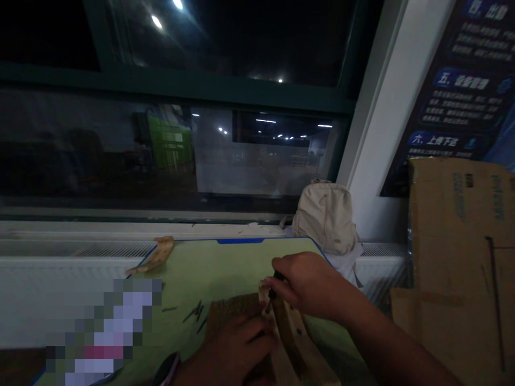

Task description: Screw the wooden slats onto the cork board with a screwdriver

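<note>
My right hand (308, 281) is closed round the short black handle of a screwdriver (274, 292), which tilts down towards a pale wooden piece (284, 356). At the tool's lower end, my left hand (237, 343) grips the wooden piece, its fingertips close to the tip. Small dark holes show in a second wooden strip (295, 324), and a dark gap separates the strips. Under and behind my left fingers lies a brown woody block (227, 311). Several thin dark screws or nails (196, 311) are scattered left of it. Whether the tip sits in a screw is too dim to tell.
A pale green tabletop (201, 262) with a blue edge stands against a radiator (100, 268) and window. One curved wooden piece (155, 257) lies at its far left corner. A beige backpack (325, 217) sits at the back right, and cardboard boxes (454, 257) stand to the right.
</note>
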Available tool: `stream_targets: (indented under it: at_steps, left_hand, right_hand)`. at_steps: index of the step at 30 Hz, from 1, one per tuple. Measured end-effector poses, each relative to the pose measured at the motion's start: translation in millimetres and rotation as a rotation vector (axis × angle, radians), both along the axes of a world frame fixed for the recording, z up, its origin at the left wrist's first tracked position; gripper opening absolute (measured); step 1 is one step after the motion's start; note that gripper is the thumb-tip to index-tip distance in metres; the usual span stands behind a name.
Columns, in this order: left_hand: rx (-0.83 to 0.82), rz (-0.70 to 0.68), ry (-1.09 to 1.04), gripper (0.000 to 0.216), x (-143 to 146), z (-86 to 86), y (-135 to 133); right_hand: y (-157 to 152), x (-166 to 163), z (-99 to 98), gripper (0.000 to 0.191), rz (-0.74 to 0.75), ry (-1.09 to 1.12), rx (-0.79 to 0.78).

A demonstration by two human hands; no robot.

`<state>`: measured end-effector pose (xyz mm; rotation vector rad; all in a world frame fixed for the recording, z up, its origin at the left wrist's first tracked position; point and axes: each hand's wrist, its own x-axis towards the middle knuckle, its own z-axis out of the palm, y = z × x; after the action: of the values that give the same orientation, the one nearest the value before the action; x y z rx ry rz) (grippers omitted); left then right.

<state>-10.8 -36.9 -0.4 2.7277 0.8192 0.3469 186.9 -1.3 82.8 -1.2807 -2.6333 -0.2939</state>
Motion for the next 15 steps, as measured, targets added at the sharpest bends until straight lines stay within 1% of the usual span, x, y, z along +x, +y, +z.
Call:
stream_targets:
  at_steps: [3, 5, 7, 10, 12, 14, 15]
  left_hand:
    - [0.007, 0.019, 0.004, 0.032, -0.3, 3.8, -1.8]
    - [0.030, 0.011, 0.006, 0.035, -0.5, 2.5, -1.1]
    - [0.072, -0.018, 0.008, 0.038, -0.2, -5.5, 2.6]
    - [0.180, -0.053, 0.005, 0.021, 1.9, -27.3, 13.6]
    - [0.256, -0.034, -0.011, 0.013, 3.5, -40.5, 20.8]
    - [0.276, -0.030, -0.026, 0.016, 3.8, -45.8, 23.4]
    - [0.269, -0.029, -0.031, 0.017, 3.2, -44.8, 22.4]
  right_hand:
    - [-3.1, 0.0, 1.4, 0.033, -0.027, 0.009, -0.018]
    - [-4.8, 0.7, 2.1, 0.031, -0.042, 0.021, -0.044]
    - [-5.6, 1.1, 2.4, 0.027, -0.057, 0.026, -0.082]
    - [-4.4, 1.1, 2.7, 0.018, -0.085, 0.050, -0.154]
    - [-2.5, 1.2, 2.8, 0.014, -0.098, 0.087, -0.196]
    - [-0.6, 2.3, 2.4, 0.015, -0.050, 0.144, -0.235]
    - [0.1, 3.1, 1.7, 0.018, -0.006, 0.171, -0.250]
